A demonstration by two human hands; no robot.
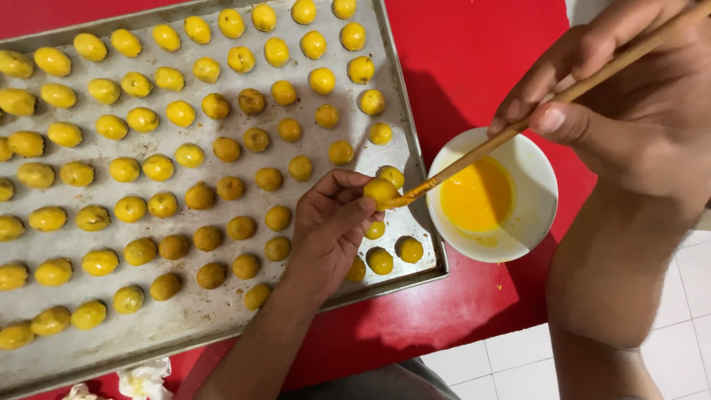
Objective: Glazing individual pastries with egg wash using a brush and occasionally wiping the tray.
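Near edge first: crumpled tissue point(144, 378) lies by the tray point(185, 326) corner on the red table point(459, 74). Up a bit, the left hand point(329, 230) pinches one dough ball point(380, 190) between fingertips, lifted just over the tray's right end. The right hand point(629, 96) pinches a wooden brush point(518, 130), its tip touching that ball. Risk here, I'd say: a loaded tip could drip yolk onto the tray, or a loose pinch could drop the ball onto its neighbours. Just right sits the white bowl point(537, 215) of egg wash point(478, 196), close to the table's edge; a knock from the forearm might tip it. Farther off, rows of balls point(148, 118) crowd the tray, leaving little room to set anything down.
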